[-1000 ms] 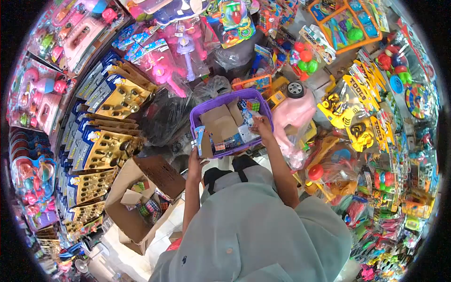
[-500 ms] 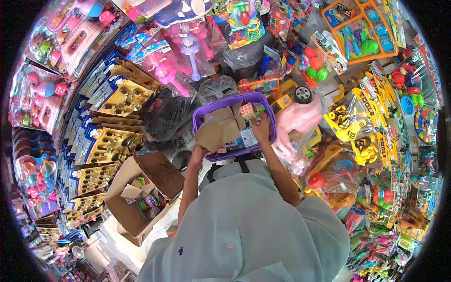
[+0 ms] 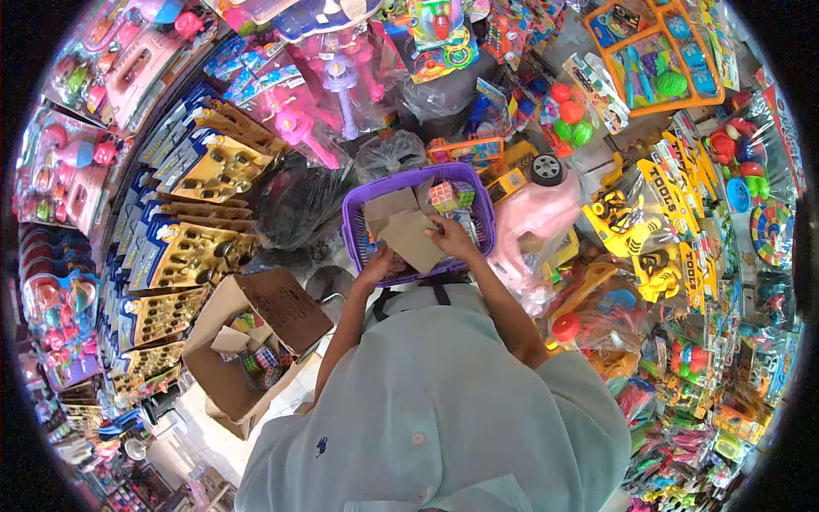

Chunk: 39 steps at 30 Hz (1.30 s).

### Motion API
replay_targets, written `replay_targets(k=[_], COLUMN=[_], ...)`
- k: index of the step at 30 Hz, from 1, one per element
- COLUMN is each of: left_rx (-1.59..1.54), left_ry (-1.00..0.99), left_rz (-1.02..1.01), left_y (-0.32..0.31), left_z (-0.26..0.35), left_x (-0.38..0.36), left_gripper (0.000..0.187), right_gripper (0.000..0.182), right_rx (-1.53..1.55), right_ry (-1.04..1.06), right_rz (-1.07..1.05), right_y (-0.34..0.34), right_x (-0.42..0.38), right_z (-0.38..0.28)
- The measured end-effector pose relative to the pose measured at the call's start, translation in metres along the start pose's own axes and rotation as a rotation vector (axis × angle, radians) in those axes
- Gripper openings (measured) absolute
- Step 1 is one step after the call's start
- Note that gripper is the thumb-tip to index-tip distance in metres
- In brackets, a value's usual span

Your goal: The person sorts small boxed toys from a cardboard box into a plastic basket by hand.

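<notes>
A purple plastic basket [image 3: 351,241] stands in front of me, with a loose piece of cardboard [image 3: 413,242] over its near part. My right hand [image 3: 454,237] pinches the right edge of that piece. At its lower left corner, my left hand [image 3: 378,264] has its fingers closed on the cardboard, partly hidden. A second cardboard piece [image 3: 388,207] lies farther back in the basket. Beyond my right hand, a puzzle cube [image 3: 444,197] rests at the back right, with another puzzle cube [image 3: 465,195] beside it. The cardboard covers much of the basket's contents.
An open cardboard box [image 3: 213,363] with several puzzle cubes stands at the lower left. Carded golden kitchen toys [image 3: 200,252] line the left. A pink wrapped ride-on toy [image 3: 533,222] is right of the basket, and yellow tool sets [image 3: 636,213] hang beyond it.
My right hand has left the puzzle cubes and moved toward me onto the cardboard's edge. The cardboard piece has shifted right and turned. My left hand has moved slightly right.
</notes>
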<state>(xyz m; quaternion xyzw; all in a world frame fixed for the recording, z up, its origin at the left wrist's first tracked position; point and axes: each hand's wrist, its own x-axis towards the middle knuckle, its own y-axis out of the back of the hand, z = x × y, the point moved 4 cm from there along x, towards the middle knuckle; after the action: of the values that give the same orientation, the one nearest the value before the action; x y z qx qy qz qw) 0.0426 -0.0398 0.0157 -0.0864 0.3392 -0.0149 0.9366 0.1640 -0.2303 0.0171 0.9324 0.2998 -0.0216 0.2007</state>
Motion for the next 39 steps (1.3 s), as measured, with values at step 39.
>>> replay_targets(k=[39], left_rx=[0.652], left_ry=[-0.441], left_rz=[0.607], left_y=[0.030], left_z=[-0.031], left_x=[0.019], left_gripper=[0.019], right_gripper=[0.072], right_rx=[-0.737], right_ry=[-0.098], right_rz=[-0.166], right_y=[-0.035], right_x=[-0.022], right_z=[-0.018])
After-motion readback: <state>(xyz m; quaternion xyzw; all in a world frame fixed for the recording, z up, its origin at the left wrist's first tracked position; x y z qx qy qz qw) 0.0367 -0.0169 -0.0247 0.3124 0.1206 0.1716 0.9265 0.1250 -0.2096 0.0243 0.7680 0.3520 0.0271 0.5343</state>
